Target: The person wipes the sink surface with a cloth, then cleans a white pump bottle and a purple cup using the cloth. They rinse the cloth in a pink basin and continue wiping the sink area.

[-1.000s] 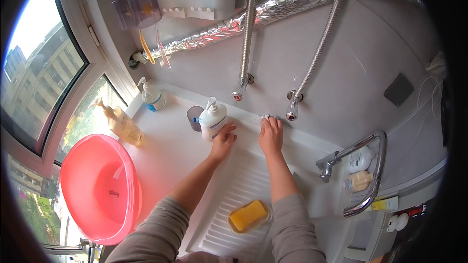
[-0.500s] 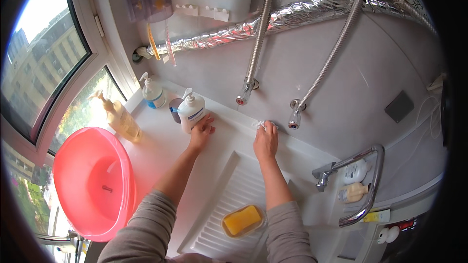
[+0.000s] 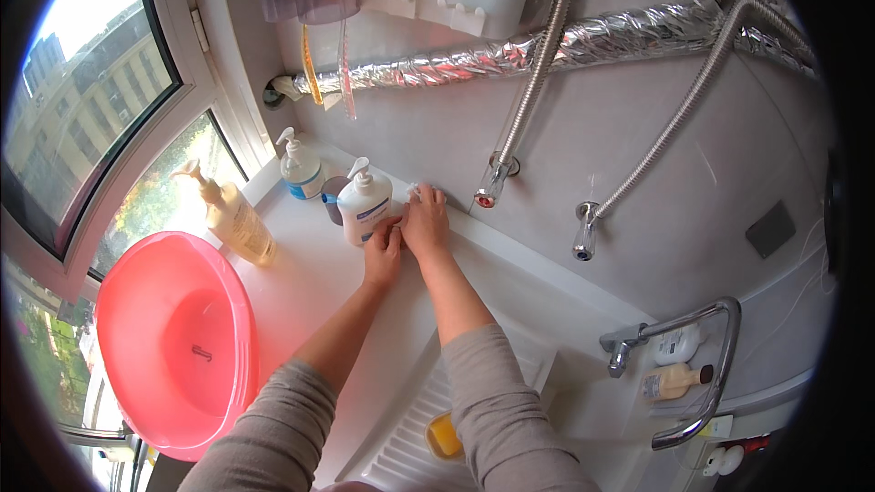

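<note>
Your right hand (image 3: 425,221) is at the far side of the counter, its fingers bunched over a crumpled, white, soft-looking wad (image 3: 414,189), most of which your hand hides. Your left hand (image 3: 382,258) is just beside it, on the near left, its fingers curled narrow against the lower right side of the upright white plastic pump bottle with a dark blue band (image 3: 367,210). You seem to be touching that bottle rather than gripping it round, but whether your left fingers also hold something I cannot tell.

The bottle stands on the white counter (image 3: 305,296), right of a dark translucent cup (image 3: 334,202). Farther left are a clear pump bottle with a blue label (image 3: 302,170) and, nearer you, a tall amber pump bottle (image 3: 239,226).

The step in hand looks like wiping the far edge close beside the white bottle, with your left hand steadying or guarding it. From here, the move calls for a firm hold on the wad, light pressure, and enough room between your two hands that neither knocks the bottle into the cup. The wad should handle softly; the tall bottle could tip if nudged high.
</note>
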Motion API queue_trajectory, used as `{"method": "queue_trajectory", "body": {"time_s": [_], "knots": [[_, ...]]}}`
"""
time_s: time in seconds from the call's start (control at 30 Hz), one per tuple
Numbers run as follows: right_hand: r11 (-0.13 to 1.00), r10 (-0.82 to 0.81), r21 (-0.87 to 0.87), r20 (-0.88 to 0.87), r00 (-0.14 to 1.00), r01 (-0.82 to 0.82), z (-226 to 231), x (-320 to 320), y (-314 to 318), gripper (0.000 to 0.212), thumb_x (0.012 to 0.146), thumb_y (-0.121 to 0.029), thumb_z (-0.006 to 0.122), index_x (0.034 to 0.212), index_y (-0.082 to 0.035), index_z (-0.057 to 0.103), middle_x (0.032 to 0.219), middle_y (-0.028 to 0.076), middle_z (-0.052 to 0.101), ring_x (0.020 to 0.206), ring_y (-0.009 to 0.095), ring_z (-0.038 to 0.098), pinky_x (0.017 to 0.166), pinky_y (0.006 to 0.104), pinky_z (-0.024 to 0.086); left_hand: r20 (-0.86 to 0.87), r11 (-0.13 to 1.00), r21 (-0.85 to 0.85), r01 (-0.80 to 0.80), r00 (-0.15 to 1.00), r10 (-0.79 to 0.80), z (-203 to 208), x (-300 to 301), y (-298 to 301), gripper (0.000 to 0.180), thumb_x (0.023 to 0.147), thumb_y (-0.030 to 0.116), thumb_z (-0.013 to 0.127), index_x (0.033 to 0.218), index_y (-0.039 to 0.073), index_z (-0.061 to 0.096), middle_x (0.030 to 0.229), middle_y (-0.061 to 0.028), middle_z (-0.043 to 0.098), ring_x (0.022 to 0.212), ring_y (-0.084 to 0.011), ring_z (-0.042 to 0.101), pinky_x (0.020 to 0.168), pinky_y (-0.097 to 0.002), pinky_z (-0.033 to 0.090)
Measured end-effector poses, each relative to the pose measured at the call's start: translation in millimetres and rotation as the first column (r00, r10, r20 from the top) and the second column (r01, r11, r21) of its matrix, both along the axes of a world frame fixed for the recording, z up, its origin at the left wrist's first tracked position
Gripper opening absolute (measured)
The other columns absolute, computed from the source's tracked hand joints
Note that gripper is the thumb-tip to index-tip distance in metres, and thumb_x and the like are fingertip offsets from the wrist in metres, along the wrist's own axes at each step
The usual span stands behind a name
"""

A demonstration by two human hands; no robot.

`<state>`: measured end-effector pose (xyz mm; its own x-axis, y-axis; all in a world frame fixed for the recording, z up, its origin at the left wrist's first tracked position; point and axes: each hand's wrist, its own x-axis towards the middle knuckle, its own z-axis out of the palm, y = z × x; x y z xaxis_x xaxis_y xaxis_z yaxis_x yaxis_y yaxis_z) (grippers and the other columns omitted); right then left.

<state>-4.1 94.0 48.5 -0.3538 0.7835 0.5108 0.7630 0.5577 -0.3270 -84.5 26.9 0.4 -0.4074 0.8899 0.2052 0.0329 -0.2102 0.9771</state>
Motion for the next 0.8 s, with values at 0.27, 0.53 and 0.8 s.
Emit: {"method": "queue_trajectory", "body": {"time_s": [0.27,0.53,0.8], "knots": [[0.987,-0.144,0.096,0.217,0.965,0.126,3.8,118.8,-37.7,0.024,0.087,-0.011,0.06,0.108,-0.001,0.059,0.11,0.012,0.052,0.104,0.029,0.049,0.092,0.0397,0.042,0.085,0.996,-0.077,0.05,0.995,-0.044,7.2,3.4,-7.3,0.019,0.092,0.008,0.052,0.107,-0.001,0.06,0.082,-0.0081,0.065,0.067,-0.0111,0.061,0.063,-0.0244,0.052],[0.996,-0.067,0.074,0.2,0.977,0.053,-3.7,14.4,-1.1,0.024,0.087,-0.014,0.057,0.103,0.003,0.059,0.109,0.014,0.053,0.106,0.031,0.049,0.092,0.0404,0.042,-0.004,0.999,-0.012,0.03,1.0,-0.03,-0.5,11.4,-0.4,0.019,0.094,0.01,0.052,0.106,-0.002,0.06,0.085,-0.0078,0.065,0.068,-0.0111,0.06,0.062,-0.0245,0.052],[0.998,-0.04,0.05,0.331,0.943,0.025,5.8,95.2,-18.4,0.024,0.086,-0.012,0.059,0.105,0.002,0.059,0.106,0.011,0.052,0.102,0.029,0.049,0.09,0.039,0.044,0.104,0.997,-0.072,0.0,0.995,0.007,3.3,2.0,-5.9,0.019,0.094,0.012,0.053,0.104,-0.002,0.06,0.079,-0.0065,0.063,0.064,-0.0101,0.058,0.057,-0.024,0.049]]}}
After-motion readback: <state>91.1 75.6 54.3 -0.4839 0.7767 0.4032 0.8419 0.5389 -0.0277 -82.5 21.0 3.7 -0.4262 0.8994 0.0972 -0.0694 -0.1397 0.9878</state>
